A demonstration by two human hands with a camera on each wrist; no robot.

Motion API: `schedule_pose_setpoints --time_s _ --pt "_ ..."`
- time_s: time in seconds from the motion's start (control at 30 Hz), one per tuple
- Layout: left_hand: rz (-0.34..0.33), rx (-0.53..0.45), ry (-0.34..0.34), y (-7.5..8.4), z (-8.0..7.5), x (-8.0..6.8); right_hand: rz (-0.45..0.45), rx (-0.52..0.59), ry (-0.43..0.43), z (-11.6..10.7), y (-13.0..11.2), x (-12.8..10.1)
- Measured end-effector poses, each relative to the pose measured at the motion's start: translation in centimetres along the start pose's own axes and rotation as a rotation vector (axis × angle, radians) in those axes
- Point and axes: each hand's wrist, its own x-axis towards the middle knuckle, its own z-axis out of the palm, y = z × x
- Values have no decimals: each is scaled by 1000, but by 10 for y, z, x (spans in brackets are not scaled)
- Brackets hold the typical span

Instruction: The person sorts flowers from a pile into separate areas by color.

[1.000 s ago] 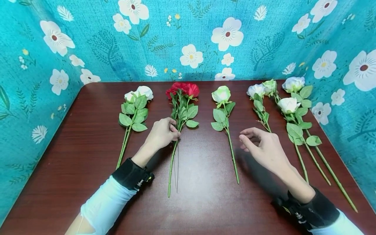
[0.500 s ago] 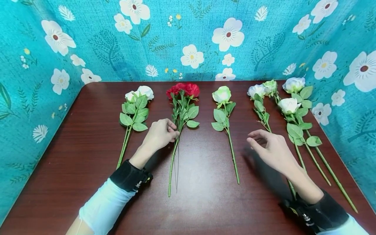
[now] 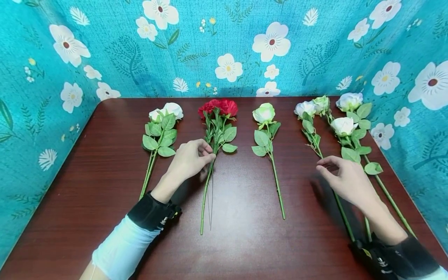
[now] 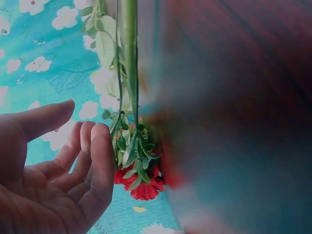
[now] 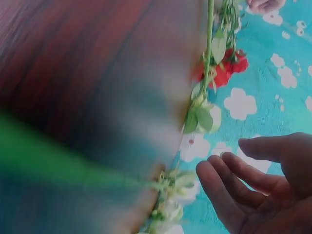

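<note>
- Right of the green rose [image 3: 264,113], your right hand [image 3: 350,182] hovers over rose stems [image 3: 342,212], fingers and thumb apart; best pinch one alone.
- Left of the green rose, your left hand [image 3: 190,160] is beside the red flowers [image 3: 218,107], thumb and fingers parted; avoid snagging their leaves [image 3: 230,133].

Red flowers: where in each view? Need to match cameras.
Head: red flowers, upper middle, beyond the left hand.
Left wrist: red flowers, low, slightly left of centre.
Right wrist: red flowers, upper right.
Shared landmark: blue floral curtain, visible in all three.
</note>
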Motion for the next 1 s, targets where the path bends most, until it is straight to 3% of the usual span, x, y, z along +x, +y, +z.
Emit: schedule_pose_setpoints --time_s 0.43,0.77,1.0 --pt "71 2 0 5 2 -4 122 -123 13 -29 46 -6" --pt "82 20 -18 8 4 -4 104 -227 -61 -30 71 -10" --pt "81 11 -43 12 3 -5 228 -273 -131 -35 78 -14"
